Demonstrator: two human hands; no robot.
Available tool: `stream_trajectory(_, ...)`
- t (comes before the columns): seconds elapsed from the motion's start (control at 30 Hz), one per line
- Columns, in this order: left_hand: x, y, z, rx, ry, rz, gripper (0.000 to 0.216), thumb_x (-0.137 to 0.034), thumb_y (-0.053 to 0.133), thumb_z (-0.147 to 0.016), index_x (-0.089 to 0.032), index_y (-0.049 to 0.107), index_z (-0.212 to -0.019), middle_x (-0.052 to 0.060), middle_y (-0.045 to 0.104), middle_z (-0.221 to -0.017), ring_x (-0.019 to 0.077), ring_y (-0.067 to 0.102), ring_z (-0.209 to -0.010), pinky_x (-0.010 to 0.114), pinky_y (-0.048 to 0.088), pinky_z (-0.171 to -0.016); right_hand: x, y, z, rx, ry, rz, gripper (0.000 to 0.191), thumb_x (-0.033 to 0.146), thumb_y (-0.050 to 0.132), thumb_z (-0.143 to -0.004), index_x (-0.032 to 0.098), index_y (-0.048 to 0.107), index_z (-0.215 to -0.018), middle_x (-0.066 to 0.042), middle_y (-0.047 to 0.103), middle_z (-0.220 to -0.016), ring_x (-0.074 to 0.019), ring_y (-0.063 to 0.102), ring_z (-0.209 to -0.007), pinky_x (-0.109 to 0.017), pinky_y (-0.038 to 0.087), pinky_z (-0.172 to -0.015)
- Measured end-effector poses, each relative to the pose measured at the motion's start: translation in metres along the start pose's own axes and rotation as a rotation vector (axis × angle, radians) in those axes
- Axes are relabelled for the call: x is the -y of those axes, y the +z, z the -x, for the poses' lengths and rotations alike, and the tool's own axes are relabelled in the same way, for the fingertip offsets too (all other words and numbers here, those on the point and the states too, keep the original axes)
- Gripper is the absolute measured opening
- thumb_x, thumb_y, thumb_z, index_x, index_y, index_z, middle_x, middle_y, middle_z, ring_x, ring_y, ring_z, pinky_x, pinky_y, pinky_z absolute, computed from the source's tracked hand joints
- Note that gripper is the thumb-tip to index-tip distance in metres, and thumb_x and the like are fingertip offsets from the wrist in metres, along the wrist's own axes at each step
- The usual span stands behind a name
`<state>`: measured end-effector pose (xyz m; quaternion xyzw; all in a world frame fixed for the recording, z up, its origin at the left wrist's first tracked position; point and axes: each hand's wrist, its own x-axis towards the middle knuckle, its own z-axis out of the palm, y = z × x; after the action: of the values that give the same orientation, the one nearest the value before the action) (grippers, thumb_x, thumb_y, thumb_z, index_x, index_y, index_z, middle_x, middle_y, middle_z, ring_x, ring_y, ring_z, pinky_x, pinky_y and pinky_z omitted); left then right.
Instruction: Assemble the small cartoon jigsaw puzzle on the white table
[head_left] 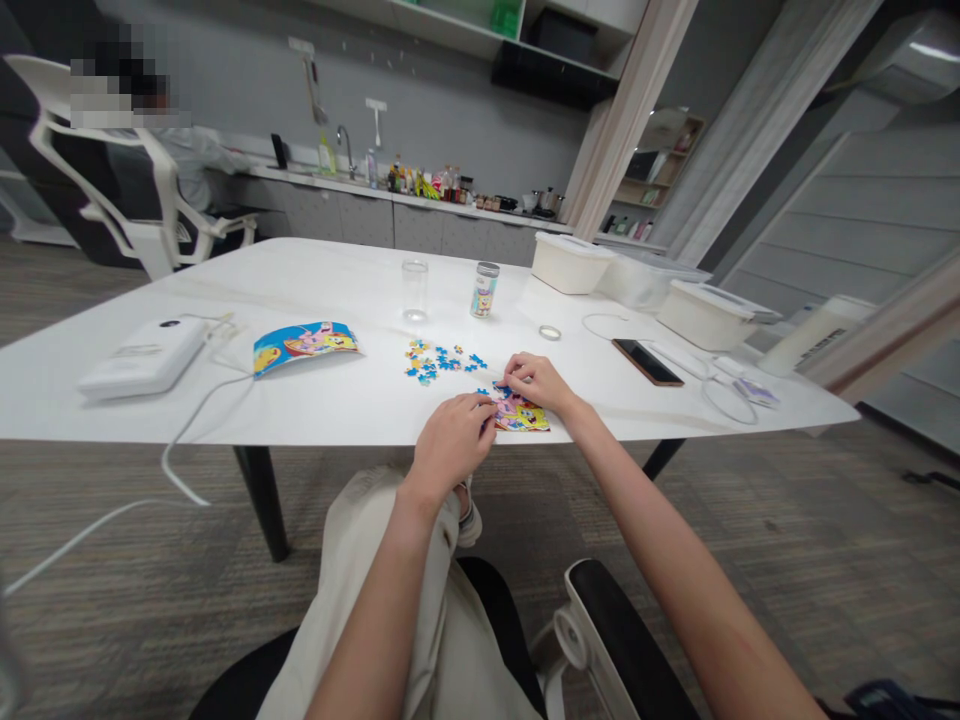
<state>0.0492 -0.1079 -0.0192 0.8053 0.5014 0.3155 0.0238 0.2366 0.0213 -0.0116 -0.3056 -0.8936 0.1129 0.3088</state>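
Observation:
A partly assembled jigsaw puzzle (531, 416) with a yellow and pink cartoon picture lies at the table's near edge. My left hand (454, 436) is curled against its left side, fingers bent and tips partly hidden. At the puzzle's upper edge, my right hand (540, 382) is closed in a pinch over a blue puzzle piece, mostly covered by the fingertips. Loose blue and yellow puzzle pieces (424, 366) are scattered just beyond my left hand. Farther left, a curved picture sheet (306, 346) shows similar cartoon figures.
Behind the pieces stand a clear jar (415, 292) and a printed can (484, 290); a ring-shaped lid (550, 332) lies nearby. A phone (646, 362), cables and storage boxes (571, 264) occupy the right. A white device (142, 356) sits left. A person sits in the left background.

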Motion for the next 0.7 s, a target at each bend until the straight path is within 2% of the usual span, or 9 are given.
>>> stream_trajectory(0.43, -0.0014, -0.0013, 0.0006, 0.016, 0.002, -0.009, 0.024, -0.018, 0.050, -0.092, -0.020, 0.069, -0.107, 0.005, 0.069, -0.116, 0.0214, 0.063, -0.106, 0.037, 0.049, -0.097, 0.0006, 0.0002, 0.0009, 0.002, -0.058, 0.059, 0.025, 0.020, 0.060, -0.084, 0.021, 0.077, -0.067, -0.005, 0.067, -0.074, -0.0161, 0.060, -0.074, -0.030, 0.045, -0.072)
stream_trajectory(0.7, -0.0016, -0.0027, 0.0006, 0.015, 0.002, -0.005, 0.024, -0.018, 0.050, -0.093, -0.019, 0.069, -0.108, 0.005, 0.069, -0.116, 0.0216, 0.063, -0.107, 0.038, 0.049, -0.098, 0.0018, -0.0004, 0.0028, -0.022, -0.061, 0.051, 0.024, 0.019, 0.057, -0.085, 0.021, 0.078, -0.072, -0.005, 0.066, -0.076, -0.0159, 0.060, -0.075, -0.030, 0.046, -0.074)
